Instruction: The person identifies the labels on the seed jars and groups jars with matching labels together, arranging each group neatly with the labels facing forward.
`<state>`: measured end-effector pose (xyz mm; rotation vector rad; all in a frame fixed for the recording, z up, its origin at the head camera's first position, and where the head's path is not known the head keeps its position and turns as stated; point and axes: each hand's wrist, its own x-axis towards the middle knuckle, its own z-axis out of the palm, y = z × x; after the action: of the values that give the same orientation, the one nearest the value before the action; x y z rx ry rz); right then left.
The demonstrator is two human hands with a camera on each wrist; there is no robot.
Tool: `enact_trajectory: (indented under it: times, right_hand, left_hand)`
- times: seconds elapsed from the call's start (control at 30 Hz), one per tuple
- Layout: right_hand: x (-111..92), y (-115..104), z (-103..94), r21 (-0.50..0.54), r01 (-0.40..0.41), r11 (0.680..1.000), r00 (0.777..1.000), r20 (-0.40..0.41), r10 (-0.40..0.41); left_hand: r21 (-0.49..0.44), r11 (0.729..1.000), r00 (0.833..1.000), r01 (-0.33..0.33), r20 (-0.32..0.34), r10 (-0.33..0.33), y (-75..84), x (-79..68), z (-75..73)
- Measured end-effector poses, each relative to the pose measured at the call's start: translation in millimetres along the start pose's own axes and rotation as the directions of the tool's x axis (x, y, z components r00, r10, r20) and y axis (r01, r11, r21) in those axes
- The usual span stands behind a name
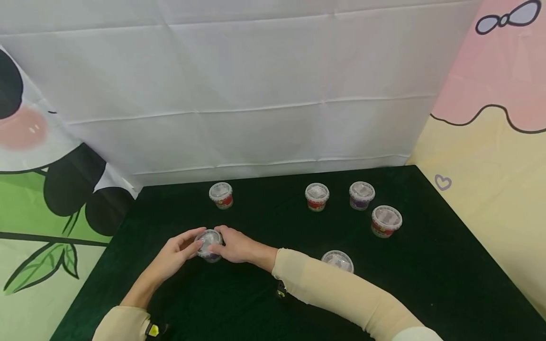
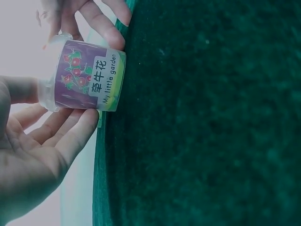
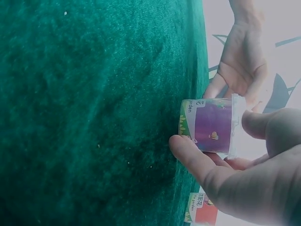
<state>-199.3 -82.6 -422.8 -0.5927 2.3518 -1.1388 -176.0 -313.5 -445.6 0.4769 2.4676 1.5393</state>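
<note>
A small round plastic tub (image 1: pixel 208 240) with a clear lid is between my two hands at the left of the dark green cloth. Its purple label, printed with flowers and "My little garden", shows in the left wrist view on the tub (image 2: pixel 80 75). My left hand (image 1: pixel 172 255) holds it from the left, thumb at the lid and fingers along the side. From the right, my right hand (image 1: pixel 236 244) grips the same tub, its thumb over the lid's edge, as the right wrist view also shows on the tub (image 3: pixel 211 125).
Similar lidded tubs stand on the green cloth (image 1: pixel 264 298): a red one (image 1: pixel 222 195) at the back left, another red one (image 1: pixel 317 197), a purple one (image 1: pixel 361 196) and a red one (image 1: pixel 386 221) to the right. My right sleeve partly hides one more tub (image 1: pixel 338 259).
</note>
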Motion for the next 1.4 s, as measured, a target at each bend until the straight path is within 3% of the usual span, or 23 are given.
enact_trajectory:
  times: [0.47, 0.57, 0.7, 0.77, 0.83, 0.93, 1.03, 1.13, 1.2, 1.27, 1.4]
  right_hand:
    - [-1.2, -5.1, -2.1, -0.025, -0.006, 1.000, 1.000, 0.013, 0.007]
    - [-1.0, -6.6, -6.6, -0.046, -0.010, 0.999, 0.999, 0.030, 0.011]
    - [-6.3, -3.2, -16.6, -0.081, 0.036, 0.996, 0.998, 0.060, -0.031]
    - [-12.7, 1.8, -25.9, -0.093, 0.077, 0.993, 0.994, 0.090, -0.068]
    - [-23.1, 8.2, -39.5, -0.102, 0.127, 0.987, 0.984, 0.137, -0.113]
    - [-44.1, 19.5, -66.6, -0.095, 0.216, 0.972, 0.957, 0.216, -0.192]
    - [-69.1, 31.5, -97.9, -0.034, 0.282, 0.959, 0.926, 0.270, -0.263]
    - [-95.4, 47.0, -127.2, 0.052, 0.302, 0.952, 0.910, 0.283, -0.304]
    - [-113.5, 60.1, -143.9, 0.083, 0.307, 0.948, 0.908, 0.273, -0.318]
    - [-131.9, 75.3, -156.5, 0.082, 0.321, 0.943, 0.910, 0.248, -0.331]
    - [-165.5, 108.1, -170.5, 0.053, 0.336, 0.941, 0.920, 0.196, -0.339]
  left_hand:
    - [0.065, 0.997, 0.998, -0.050, -0.021, 0.051, 1.3, -2.6, 0.2]
    - [0.112, 0.992, 0.998, -0.053, -0.030, 0.056, 3.6, -1.5, -0.6]
    - [0.243, 0.969, 0.994, -0.046, -0.083, 0.068, 13.9, -1.4, 2.2]
    - [0.326, 0.944, 0.987, -0.057, -0.122, 0.101, 23.9, -0.8, 6.4]
    - [0.412, 0.906, 0.972, -0.096, -0.159, 0.176, 35.6, 1.0, 12.6]
    - [0.531, 0.825, 0.928, -0.193, -0.175, 0.330, 54.4, 6.0, 26.5]
    - [0.602, 0.742, 0.875, -0.296, -0.141, 0.464, 71.4, 13.3, 46.3]
    - [0.593, 0.708, 0.856, -0.384, -0.059, 0.514, 88.9, 19.4, 71.7]
    - [0.563, 0.709, 0.862, -0.426, 0.014, 0.507, 99.7, 22.5, 90.5]
    - [0.514, 0.728, 0.874, -0.453, 0.096, 0.476, 108.7, 25.0, 108.9]
    - [0.372, 0.825, 0.902, -0.425, 0.252, 0.351, 120.3, 31.5, 142.1]
